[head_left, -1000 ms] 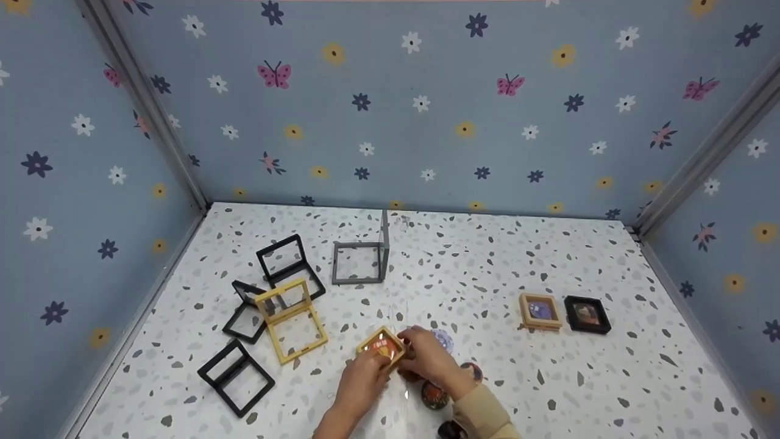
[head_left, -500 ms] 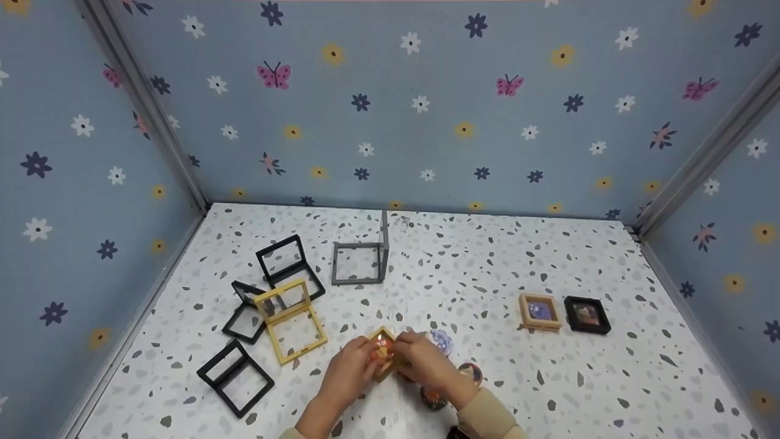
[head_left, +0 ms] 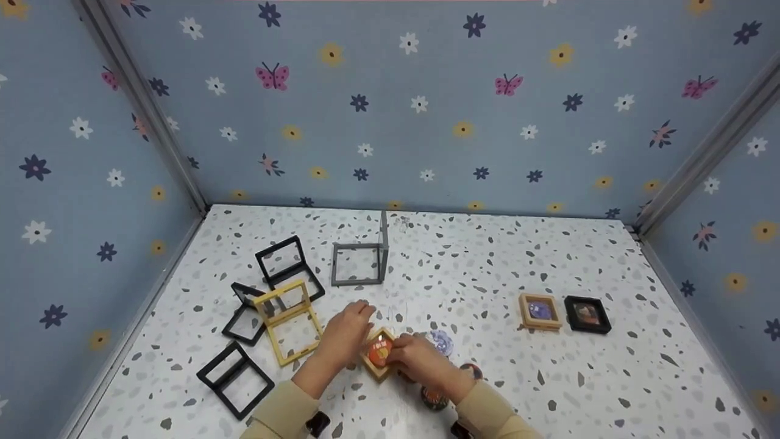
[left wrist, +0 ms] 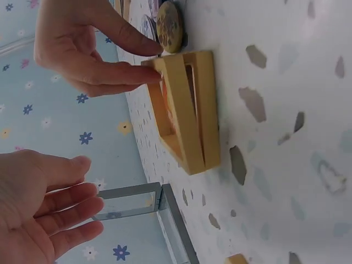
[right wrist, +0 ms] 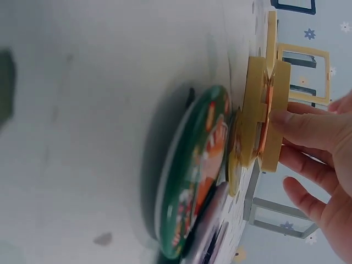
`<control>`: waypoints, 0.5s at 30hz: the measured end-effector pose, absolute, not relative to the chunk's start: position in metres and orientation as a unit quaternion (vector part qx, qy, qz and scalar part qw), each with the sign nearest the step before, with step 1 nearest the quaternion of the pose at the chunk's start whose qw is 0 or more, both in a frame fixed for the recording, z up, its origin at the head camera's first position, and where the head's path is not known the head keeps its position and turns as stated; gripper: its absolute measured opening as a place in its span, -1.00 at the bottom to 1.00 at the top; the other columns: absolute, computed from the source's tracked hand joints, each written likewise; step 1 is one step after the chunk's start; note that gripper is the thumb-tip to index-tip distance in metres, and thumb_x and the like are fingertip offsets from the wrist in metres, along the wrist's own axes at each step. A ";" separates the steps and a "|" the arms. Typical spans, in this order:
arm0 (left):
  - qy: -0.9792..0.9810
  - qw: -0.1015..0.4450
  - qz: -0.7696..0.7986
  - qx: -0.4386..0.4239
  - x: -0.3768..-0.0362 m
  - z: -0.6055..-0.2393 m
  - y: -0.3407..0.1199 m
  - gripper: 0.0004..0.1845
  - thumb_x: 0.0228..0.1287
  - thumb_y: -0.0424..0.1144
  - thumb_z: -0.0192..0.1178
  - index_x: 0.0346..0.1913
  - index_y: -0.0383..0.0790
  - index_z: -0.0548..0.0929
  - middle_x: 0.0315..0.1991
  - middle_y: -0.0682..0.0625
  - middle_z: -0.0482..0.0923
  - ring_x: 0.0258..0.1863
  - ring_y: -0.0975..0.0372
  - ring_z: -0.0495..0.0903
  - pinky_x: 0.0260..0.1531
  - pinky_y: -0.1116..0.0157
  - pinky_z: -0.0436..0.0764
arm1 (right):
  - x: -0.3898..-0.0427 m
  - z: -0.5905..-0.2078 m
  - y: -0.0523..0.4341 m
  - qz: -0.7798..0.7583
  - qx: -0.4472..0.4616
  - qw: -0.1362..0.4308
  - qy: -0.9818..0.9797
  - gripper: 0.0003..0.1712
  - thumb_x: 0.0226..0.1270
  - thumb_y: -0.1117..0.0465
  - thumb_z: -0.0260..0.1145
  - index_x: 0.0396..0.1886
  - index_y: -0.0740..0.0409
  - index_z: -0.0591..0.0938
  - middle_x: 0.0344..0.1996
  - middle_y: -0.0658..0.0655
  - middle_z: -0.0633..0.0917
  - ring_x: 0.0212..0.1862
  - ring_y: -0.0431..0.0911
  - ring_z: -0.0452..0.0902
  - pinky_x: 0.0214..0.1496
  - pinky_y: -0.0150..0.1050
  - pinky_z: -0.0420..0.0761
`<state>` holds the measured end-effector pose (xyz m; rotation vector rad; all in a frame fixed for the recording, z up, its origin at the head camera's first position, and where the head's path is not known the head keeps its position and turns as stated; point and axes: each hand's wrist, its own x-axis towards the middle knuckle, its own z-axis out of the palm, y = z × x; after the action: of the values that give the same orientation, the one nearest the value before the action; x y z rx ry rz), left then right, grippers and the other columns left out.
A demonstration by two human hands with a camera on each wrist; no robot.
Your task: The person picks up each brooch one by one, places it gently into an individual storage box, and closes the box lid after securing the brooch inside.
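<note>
Right hand (head_left: 420, 361) on tan frame (head_left: 378, 353)

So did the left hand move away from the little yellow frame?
Yes. The left hand let go of the small yellow frame and slid up and left, toward the open yellow frame. The right hand holds the small one.

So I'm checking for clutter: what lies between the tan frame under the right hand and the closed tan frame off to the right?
In the head view, a purple-white badge beside the held tan frame; then bare tabletop to the closed tan frame.
</note>
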<state>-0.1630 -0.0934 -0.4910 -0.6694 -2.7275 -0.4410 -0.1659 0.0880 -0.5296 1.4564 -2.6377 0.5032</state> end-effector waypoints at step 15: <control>-0.935 0.189 -0.032 -0.299 -0.234 -0.465 -0.086 -0.61 -0.07 -0.57 0.23 -0.08 -0.42 0.48 -0.11 -0.19 0.41 -0.14 0.07 0.45 -0.25 0.27 0.53 | -0.189 -0.525 0.097 0.147 0.463 0.025 -0.874 -0.89 -0.04 0.23 0.36 -0.42 0.04 0.71 -0.42 -0.07 0.63 -0.33 -0.21 0.50 -0.27 -0.31 0.45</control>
<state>-0.2339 -0.0856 -0.4648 -0.8398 -2.6283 -0.0901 -0.1891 0.0969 -0.5248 1.4309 -2.7021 0.4543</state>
